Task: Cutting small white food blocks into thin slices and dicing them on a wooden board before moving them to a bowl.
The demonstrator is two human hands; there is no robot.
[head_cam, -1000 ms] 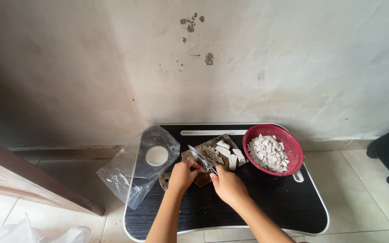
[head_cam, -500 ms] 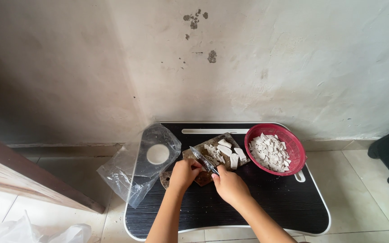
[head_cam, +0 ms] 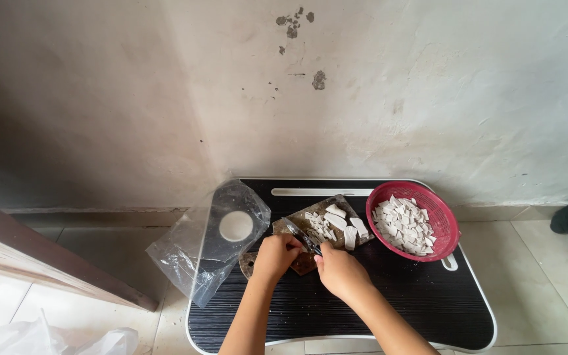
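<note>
My right hand [head_cam: 340,271] grips a knife [head_cam: 299,235] whose blade lies over a wooden cutting board [head_cam: 299,227]. My left hand [head_cam: 275,255] is curled on the board right beside the blade, holding down a piece of food that its fingers hide. Several white cut pieces [head_cam: 336,222] lie on the far part of the board. To the right stands a red basket [head_cam: 444,214] filled with more white pieces [head_cam: 402,226].
Everything rests on a low black tray table [head_cam: 415,296] with a white rim, set on a tiled floor against a stained wall. A clear plastic bag [head_cam: 195,253] lies over the table's left edge. A wooden panel [head_cam: 27,263] is at left.
Both hands stay at the board with only slight shifts of the knife. The view has tilted a little.
</note>
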